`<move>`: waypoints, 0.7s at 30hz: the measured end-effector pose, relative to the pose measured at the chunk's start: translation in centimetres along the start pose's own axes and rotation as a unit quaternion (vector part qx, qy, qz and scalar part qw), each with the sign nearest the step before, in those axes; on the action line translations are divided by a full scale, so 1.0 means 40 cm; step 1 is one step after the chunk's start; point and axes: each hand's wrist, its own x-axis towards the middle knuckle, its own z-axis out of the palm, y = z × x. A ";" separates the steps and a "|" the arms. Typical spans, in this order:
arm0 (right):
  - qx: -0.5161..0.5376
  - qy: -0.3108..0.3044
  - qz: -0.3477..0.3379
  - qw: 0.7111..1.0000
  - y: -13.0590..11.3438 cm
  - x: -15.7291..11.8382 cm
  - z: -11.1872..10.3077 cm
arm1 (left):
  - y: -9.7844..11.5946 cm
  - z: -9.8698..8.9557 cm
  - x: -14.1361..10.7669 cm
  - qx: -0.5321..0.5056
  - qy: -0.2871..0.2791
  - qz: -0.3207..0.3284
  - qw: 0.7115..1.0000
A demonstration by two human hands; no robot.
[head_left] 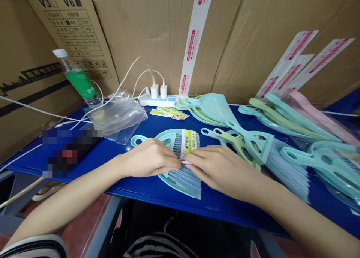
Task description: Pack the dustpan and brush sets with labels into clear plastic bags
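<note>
A light-blue dustpan (pixel 167 135) lies on the blue table with a grey-bristled brush (pixel 187 181) on top of it. A white and green paper label (pixel 189 141) lies across the bristles. My left hand (pixel 154 158) comes in from the left, its fingers pinched at the label's lower end. From the right, my right hand (pixel 216 166) meets it there, thumb and fingers closed on the same end. The fingertips of both hands nearly touch, and they hide part of the brush and the label's lower edge.
More brushes (pixel 260 145) and dustpans (pixel 216 106) lie to the right and behind, some in plastic. Two loose labels (pixel 170 113) rest near a power strip (pixel 171 100). Clear plastic bags (pixel 115 115), a bottle (pixel 80 81) and cables are at the left. Cardboard boxes (pixel 157 33) stand behind.
</note>
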 end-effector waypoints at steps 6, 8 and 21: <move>-0.004 0.003 -0.002 1.000 0.000 -0.001 0.001 | 0.005 -0.001 0.001 0.001 0.001 0.012 1.000; -0.002 0.002 -0.002 1.000 0.000 -0.001 0.001 | 0.005 0.000 0.000 -0.001 -0.004 0.011 1.000; 0.003 0.000 0.002 1.000 -0.003 0.001 0.001 | 0.008 0.000 0.000 0.001 0.002 0.021 1.000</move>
